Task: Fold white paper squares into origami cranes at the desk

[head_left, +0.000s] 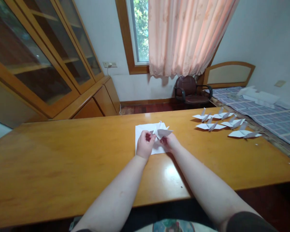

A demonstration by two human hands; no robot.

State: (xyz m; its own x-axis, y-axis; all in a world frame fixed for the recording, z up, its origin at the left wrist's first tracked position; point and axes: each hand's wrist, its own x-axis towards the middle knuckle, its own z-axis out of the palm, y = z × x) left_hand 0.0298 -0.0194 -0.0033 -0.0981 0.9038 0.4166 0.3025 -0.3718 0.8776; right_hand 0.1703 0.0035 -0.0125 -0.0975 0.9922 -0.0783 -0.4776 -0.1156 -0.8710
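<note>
A white paper crane [163, 132] is held between my two hands, above a flat square of white paper [140, 128] on the table. My left hand [145, 144] pinches the crane's left side between thumb and fingers. From the right, my right hand [169, 141] grips it underneath, with the fingertips partly hidden by a spread wing. The wing points to the right, and small pointed tips stick up at the far side.
Several finished paper cranes [210, 126] stand at the right of the wooden table [62, 161]. Beyond it are a maroon armchair [188, 90] and a bed [246, 106] with white paper on it. A glass-door cabinet [45, 54] lines the left wall.
</note>
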